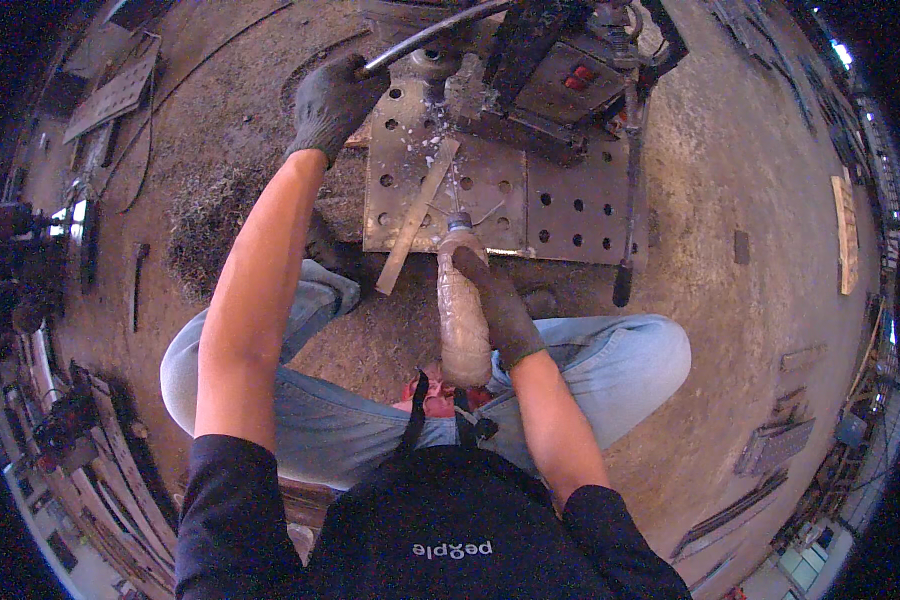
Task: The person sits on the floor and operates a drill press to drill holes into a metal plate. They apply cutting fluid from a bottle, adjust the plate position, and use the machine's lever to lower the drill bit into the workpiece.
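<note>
Your left hand point(338, 108) closes its gloved fingers around the metal lever point(425, 38) at the far side. Your right hand point(497, 305) grips the plastic bottle point(461, 335) by its upper body, at the near edge of the holed plate point(400, 155), neck pointing far. Expect the bottle to be soft, probably slippery when wet; hold below the shoulder. The lever appears stiff; grasp its end.

A black short-sleeved fabric shirt point(410, 510) bears small pale lettering point(452, 550); faded light-blue denim jeans point(615, 365) show beyond it, dark grey knitted gloves point(335, 108) past its sleeves point(232, 500).
</note>
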